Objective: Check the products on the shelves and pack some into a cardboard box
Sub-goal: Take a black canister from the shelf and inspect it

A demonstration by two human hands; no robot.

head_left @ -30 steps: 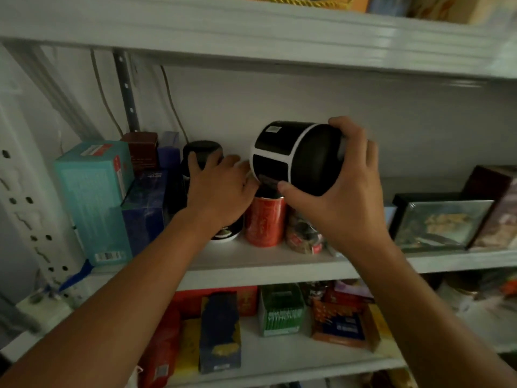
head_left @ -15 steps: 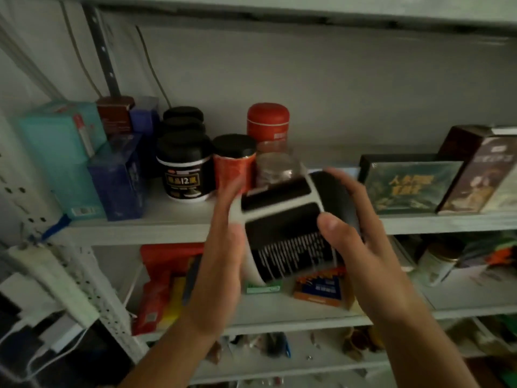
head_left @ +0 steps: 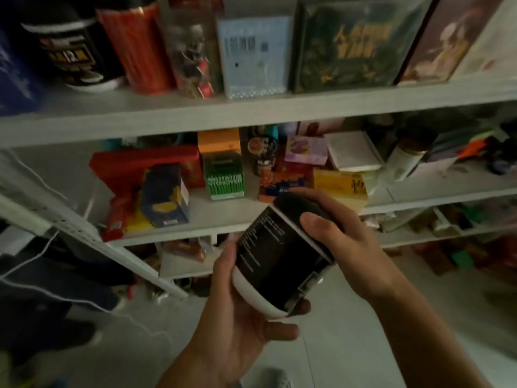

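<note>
Both hands hold one black round jar with a white base and a black lid [head_left: 282, 253]. It is in the air in front of the shelves, tilted, with the lid end up and to the right. The left hand [head_left: 237, 317] carries the white base in its palm, and its thumb lies up the left side of the jar. Most of its fingers are hidden behind the jar. The right hand [head_left: 347, 247] is curled around the lid end, with the thumb pressed on the near side. The white print on the jar is too blurred to read.

On the upper white shelf board [head_left: 251, 113] stand a black jar with a yellow label [head_left: 75, 51], a red ribbed tin [head_left: 137, 46], a pale blue box with a barcode [head_left: 253, 54] and a dark green box with gold letters [head_left: 349, 43]. All of them are cut off at the top edge. The clear container [head_left: 190, 51] between the tin and the pale box is hard to make out.

The middle shelf carries a red flat box [head_left: 145, 166], a small green box [head_left: 223, 177] and a yellow flat box [head_left: 340, 186]. The jar partly covers the orange packet [head_left: 282, 180] beside the yellow box. The lowest shelf is dark and its things cannot be told apart.
</note>
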